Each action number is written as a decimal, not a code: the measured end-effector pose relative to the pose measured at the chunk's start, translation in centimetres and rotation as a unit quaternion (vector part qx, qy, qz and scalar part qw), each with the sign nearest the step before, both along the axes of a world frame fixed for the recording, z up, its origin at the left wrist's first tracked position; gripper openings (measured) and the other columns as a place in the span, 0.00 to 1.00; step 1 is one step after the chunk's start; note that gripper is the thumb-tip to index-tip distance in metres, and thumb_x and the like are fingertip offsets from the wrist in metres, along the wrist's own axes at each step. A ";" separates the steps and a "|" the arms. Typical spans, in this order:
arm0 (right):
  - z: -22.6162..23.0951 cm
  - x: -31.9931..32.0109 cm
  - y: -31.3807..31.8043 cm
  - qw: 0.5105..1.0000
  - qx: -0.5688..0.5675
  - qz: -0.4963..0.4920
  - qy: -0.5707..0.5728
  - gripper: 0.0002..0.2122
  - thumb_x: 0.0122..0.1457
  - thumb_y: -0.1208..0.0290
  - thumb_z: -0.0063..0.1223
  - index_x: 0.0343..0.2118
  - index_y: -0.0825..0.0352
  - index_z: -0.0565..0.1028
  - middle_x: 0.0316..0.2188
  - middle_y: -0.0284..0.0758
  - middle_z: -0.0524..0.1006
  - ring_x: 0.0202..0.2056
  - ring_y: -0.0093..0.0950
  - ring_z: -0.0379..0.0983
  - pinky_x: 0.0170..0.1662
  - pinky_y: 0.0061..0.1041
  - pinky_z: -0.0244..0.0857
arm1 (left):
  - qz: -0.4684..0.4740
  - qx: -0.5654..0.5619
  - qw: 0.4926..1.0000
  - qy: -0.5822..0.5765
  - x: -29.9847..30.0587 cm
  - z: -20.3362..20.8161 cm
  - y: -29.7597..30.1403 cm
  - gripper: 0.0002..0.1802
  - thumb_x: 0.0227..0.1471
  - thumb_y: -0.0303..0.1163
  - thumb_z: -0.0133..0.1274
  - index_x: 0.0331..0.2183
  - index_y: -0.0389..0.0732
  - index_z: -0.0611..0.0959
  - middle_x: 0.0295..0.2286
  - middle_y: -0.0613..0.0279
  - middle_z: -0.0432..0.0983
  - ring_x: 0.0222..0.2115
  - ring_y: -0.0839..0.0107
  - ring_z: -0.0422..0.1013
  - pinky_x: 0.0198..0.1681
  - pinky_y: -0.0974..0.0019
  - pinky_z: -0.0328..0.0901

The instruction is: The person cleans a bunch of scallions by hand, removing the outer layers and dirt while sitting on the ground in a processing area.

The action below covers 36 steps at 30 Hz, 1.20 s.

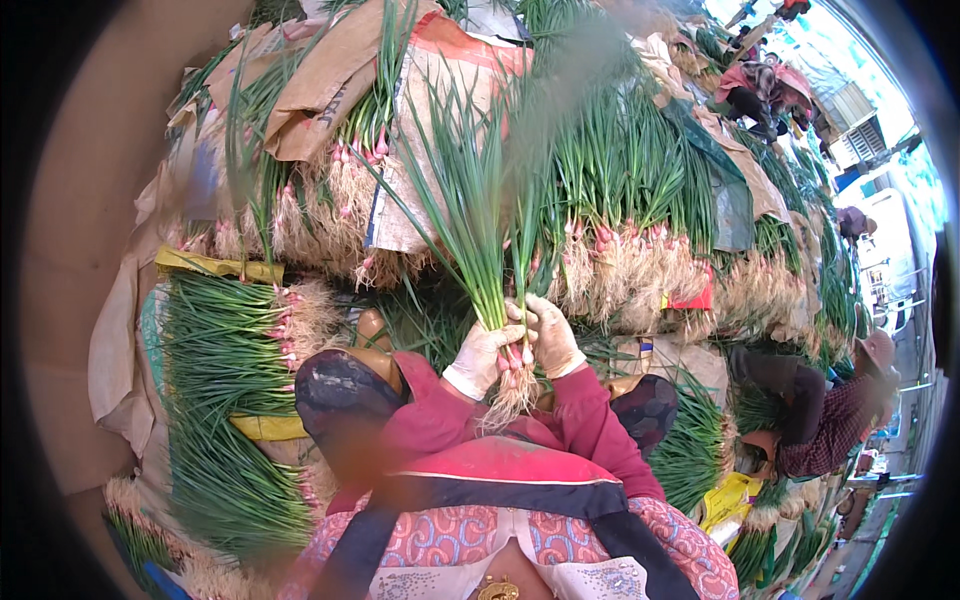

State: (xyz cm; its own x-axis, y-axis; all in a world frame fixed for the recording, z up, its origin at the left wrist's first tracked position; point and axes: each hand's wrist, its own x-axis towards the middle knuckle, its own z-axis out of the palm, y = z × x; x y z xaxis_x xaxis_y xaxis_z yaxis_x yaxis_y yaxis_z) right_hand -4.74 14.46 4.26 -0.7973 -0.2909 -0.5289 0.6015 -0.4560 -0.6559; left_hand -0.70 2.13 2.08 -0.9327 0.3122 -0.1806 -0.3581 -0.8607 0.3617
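Note:
In front of my lap I hold a bunch of spring onions (482,262), its green leaves pointing up and away. Pinkish bulbs (516,368) and pale stringy roots (508,402) hang below my fingers. My left hand (478,358), in a whitish glove, is closed round the lower stalks. Just beside it, my right hand (552,338), gloved too, pinches a thinner part of the stalks (522,262) near the bulbs. The two hands almost touch. A blurred smear covers some of the leaf tips.
Spring onion heaps (630,170) with roots toward me lie ahead. More bundles (225,350) are stacked at my left, with yellow sacking (270,428) between them. Brown sheets (335,85) cover some heaps. A person in a hat (835,420) crouches at the right; another (765,90) bends farther off.

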 end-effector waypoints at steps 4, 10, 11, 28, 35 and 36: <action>-5.6 0.9 2.5 0.993 0.078 0.012 0.087 0.10 0.59 0.70 0.38 0.23 0.65 0.69 0.15 0.28 0.66 0.16 0.20 0.62 0.19 0.18 0.56 | -0.050 -0.001 0.998 0.027 0.3 1.1 -0.1 0.10 0.47 0.18 0.46 0.34 0.41 0.69 0.33 0.52 0.73 0.23 0.65 0.72 0.24 0.65 0.70; -3.6 1.3 4.9 0.658 0.575 0.435 0.217 0.22 0.57 0.51 0.40 0.33 0.70 0.75 0.28 0.50 0.74 0.35 0.46 0.71 0.40 0.37 0.64 | 0.010 0.044 0.999 0.003 0.0 1.2 -0.8 0.16 0.48 0.20 0.48 0.41 0.41 0.68 0.35 0.54 0.72 0.30 0.65 0.72 0.28 0.62 0.72; -2.0 0.4 4.9 0.634 0.594 0.440 0.226 0.24 0.56 0.48 0.40 0.33 0.69 0.76 0.29 0.50 0.75 0.35 0.45 0.72 0.41 0.36 0.64 | 0.001 0.037 0.999 -0.008 -0.1 0.9 -0.9 0.20 0.48 0.21 0.48 0.45 0.41 0.67 0.35 0.55 0.72 0.30 0.67 0.72 0.27 0.63 0.72; 5.5 -13.6 6.9 0.877 0.419 -0.022 0.236 0.06 0.56 0.74 0.43 0.30 0.69 0.73 0.19 0.31 0.75 0.14 0.15 0.61 0.18 0.15 0.56 | -0.002 -0.001 1.000 0.000 -1.1 -0.2 -1.0 0.24 0.47 0.23 0.52 0.48 0.39 0.68 0.36 0.59 0.73 0.26 0.75 0.71 0.29 0.71 0.69; 5.3 -3.8 4.3 0.880 0.350 0.196 0.256 0.04 0.55 0.74 0.45 0.30 0.67 0.72 0.22 0.28 0.73 0.20 0.14 0.65 0.23 0.14 0.61 | 0.022 -0.092 0.994 -0.049 -1.1 0.0 0.3 0.12 0.47 0.23 0.51 0.37 0.37 0.73 0.34 0.57 0.74 0.26 0.71 0.73 0.32 0.69 0.70; 4.8 -2.7 3.6 0.884 0.346 0.201 0.243 0.04 0.55 0.74 0.46 0.29 0.68 0.72 0.22 0.28 0.73 0.21 0.14 0.65 0.24 0.14 0.61 | 0.018 -0.094 0.993 -0.062 -1.0 0.2 0.5 0.10 0.48 0.23 0.51 0.36 0.37 0.73 0.32 0.57 0.75 0.23 0.71 0.73 0.30 0.70 0.70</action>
